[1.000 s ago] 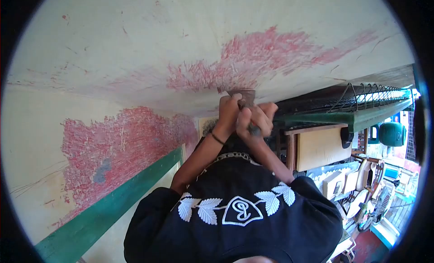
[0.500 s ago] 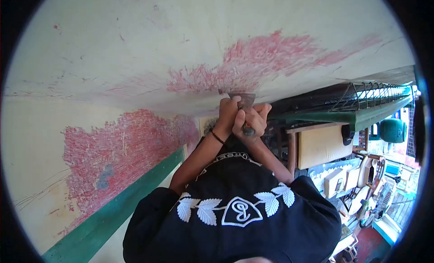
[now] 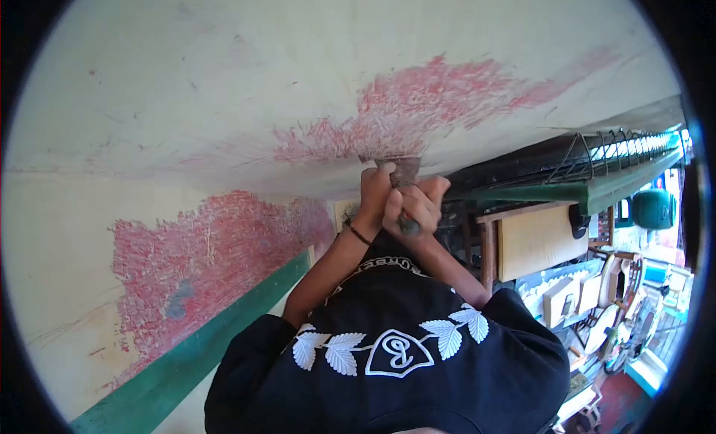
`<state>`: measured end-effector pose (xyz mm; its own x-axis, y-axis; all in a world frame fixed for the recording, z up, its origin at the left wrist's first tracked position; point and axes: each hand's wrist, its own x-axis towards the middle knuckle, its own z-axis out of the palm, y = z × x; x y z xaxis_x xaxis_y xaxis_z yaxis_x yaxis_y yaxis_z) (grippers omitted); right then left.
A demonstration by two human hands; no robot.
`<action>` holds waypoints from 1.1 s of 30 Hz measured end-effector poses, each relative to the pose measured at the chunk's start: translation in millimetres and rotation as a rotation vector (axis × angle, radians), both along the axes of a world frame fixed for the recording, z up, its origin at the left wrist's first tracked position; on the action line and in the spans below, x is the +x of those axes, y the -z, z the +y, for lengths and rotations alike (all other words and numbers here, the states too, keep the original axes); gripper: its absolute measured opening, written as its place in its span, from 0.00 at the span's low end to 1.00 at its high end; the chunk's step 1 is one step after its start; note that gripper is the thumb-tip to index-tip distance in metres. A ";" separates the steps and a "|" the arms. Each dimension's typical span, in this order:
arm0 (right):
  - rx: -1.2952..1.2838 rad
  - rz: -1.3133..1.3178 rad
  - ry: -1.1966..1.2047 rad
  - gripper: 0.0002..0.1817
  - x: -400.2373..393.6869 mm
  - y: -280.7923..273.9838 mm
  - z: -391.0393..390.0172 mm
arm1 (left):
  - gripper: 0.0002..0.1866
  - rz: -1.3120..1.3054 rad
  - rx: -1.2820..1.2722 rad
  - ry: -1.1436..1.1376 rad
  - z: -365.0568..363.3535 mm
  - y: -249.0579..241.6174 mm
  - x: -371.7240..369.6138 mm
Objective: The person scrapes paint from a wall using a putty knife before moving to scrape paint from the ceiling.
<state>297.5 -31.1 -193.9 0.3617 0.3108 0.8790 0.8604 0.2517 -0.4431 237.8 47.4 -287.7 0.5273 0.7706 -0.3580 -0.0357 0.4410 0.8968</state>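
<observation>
Left hand (image 3: 375, 194) and right hand (image 3: 415, 205) both keep a closed grip on the scraper (image 3: 400, 170), its blade at twelve o'clock against the ceiling (image 3: 313, 76). Judged risk: the blade may skid or gouge; flakes could drop onto the person.

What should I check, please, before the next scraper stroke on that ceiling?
1. Both hands on the scraper: ok; left hand and right hand wrap its handle.
2. Blade against the ceiling: ok; its edge meets the surface at the red patch.
3. Blade sharpness: cannot tell; too small to judge.
4. Paint left to strip: not ok; cream paint surrounds the red patch on all sides.
5. Arms free to push: ok; nothing lies between the sleeves and the hands.
6. Footing: cannot tell; the feet are out of view.
</observation>
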 end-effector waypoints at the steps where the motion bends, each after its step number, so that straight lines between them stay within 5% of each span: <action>1: -0.066 -0.004 0.030 0.12 -4.5 11.6 -4.0 | 0.19 0.034 -0.065 -0.017 -4.3 25.4 -5.1; 3: -0.036 0.027 0.003 0.10 4.1 -12.9 -3.6 | 0.20 0.070 0.102 0.063 -2.7 -100.6 1.5; 5: 0.024 0.091 -0.032 0.10 -5.4 -32.9 -19.3 | 0.23 -0.008 -0.071 0.024 -17.1 -131.8 -0.7; 8: 0.003 0.007 -0.021 0.07 2.3 3.8 -2.3 | 0.19 0.120 0.486 0.079 0.7 -29.5 -7.8; 10: -0.044 0.012 -0.003 0.05 -1.0 -0.2 -9.7 | 0.18 0.173 0.475 0.052 -12.0 -24.1 -16.8; 13: 0.102 0.086 -0.055 0.07 -1.1 -39.4 -17.8 | 0.20 -0.089 -0.154 -0.095 -24.1 -152.2 5.2; 16: -0.035 0.017 -0.029 0.08 3.2 -2.4 -3.2 | 0.20 0.213 0.545 0.077 3.1 -84.0 -0.9; 18: -0.130 0.080 -0.032 0.10 -4.9 -2.9 -19.0 | 0.20 0.087 0.272 0.018 -3.6 -76.8 -2.1; 21: 0.118 0.146 -0.099 0.11 -11.6 -31.2 -20.7 | 0.20 -0.174 -0.149 -0.093 -21.5 -135.0 0.2; 24: -0.005 0.036 -0.065 0.11 -3.0 15.7 -7.5 | 0.21 0.067 0.158 -0.071 -8.9 -61.7 -6.4; 26: -0.081 0.056 -0.033 0.12 -12.1 5.7 -14.9 | 0.22 0.280 0.174 0.006 -4.2 -65.9 -14.8; 29: 0.071 0.075 -0.060 0.09 -16.5 -23.0 -23.4 | 0.21 -0.037 0.173 -0.102 -16.6 -93.3 -5.5; 33: 0.075 0.002 -0.137 0.10 -15.9 14.2 -33.8 | 0.20 -0.145 0.142 -0.277 -11.6 -44.5 3.1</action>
